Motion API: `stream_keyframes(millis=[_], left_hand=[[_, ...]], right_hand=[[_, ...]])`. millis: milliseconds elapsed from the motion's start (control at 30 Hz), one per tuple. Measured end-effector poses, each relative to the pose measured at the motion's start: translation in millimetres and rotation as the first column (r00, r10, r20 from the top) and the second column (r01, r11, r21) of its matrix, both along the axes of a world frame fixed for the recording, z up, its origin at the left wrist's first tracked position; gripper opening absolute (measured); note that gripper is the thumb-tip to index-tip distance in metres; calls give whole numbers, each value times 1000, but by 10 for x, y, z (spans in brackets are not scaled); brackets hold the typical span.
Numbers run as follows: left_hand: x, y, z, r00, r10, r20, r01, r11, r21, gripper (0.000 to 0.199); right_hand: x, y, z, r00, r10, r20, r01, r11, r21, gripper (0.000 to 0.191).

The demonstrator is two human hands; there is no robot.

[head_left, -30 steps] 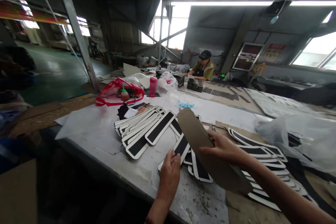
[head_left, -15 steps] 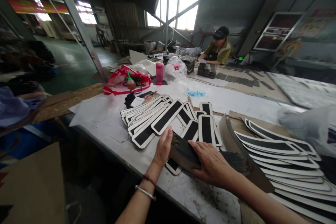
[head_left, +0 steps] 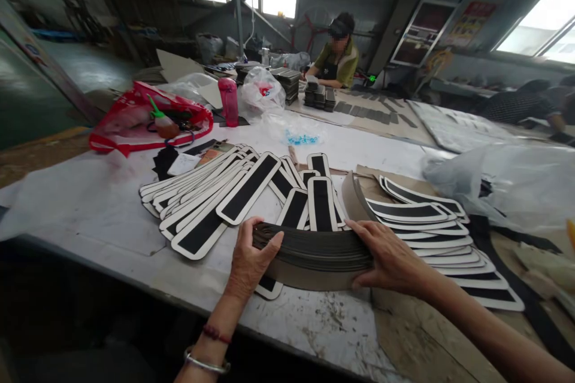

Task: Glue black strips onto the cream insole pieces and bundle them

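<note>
A thick, curved stack of dark strips [head_left: 314, 257] is held on edge over the table's front part. My left hand [head_left: 254, 254] grips its left end, thumb on the near side. At the right end, my right hand [head_left: 381, 254] is closed round the stack. Behind it lie white-edged black pieces [head_left: 249, 188], fanned out to the left, with a few loose ones in the middle. Right of these stands a curved brown band [head_left: 357, 197]. More white-edged pieces [head_left: 444, 251] overlap in a row beyond my right hand.
A red bag [head_left: 148, 119] with a green-tipped bottle, a pink bottle [head_left: 229, 102] and clear plastic bags [head_left: 263, 90] stand at the back. A person [head_left: 336, 54] works across the table by small stacks. A large plastic bag [head_left: 503, 176] lies at the right.
The view has swung to the right. The dark strips, blurred and slanting before, now sit level as a curved stack between both hands, and my right hand has shifted to its right end.
</note>
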State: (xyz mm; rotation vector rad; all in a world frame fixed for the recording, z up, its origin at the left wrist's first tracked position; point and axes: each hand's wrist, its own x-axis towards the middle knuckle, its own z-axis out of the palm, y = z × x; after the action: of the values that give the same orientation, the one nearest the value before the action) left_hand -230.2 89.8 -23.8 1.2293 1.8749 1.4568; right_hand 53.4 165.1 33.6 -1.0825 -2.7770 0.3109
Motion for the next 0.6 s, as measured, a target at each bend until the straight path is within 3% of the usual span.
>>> stream_keyframes(millis=[100, 200, 333, 433, 500, 600], left_hand=[[14, -13, 35, 994, -10, 108, 12, 1000, -21, 47], [15, -46, 92, 987, 44, 153, -45, 999, 3, 47], [-63, -131, 115, 979, 154, 136, -159, 987, 24, 49], [-152, -181, 57, 978, 186, 96, -191, 980, 47, 42], [-196, -193, 7, 981, 183, 68, -187, 981, 50, 38], [-221, -187, -44, 983, 179, 50, -181, 983, 37, 35]], right_hand=[[77, 2, -77, 994, 13, -108, -15, 1000, -15, 98], [-82, -110, -114, 980, 1, -199, -11, 999, -50, 86], [-314, -247, -89, 967, 37, -252, -68, 991, -115, 74], [-320, -228, -108, 955, 49, -294, -97, 984, -152, 79], [-248, -188, -180, 934, -22, -356, -56, 976, -209, 91], [-128, -156, -368, 832, -291, -472, 95, 914, -395, 93]])
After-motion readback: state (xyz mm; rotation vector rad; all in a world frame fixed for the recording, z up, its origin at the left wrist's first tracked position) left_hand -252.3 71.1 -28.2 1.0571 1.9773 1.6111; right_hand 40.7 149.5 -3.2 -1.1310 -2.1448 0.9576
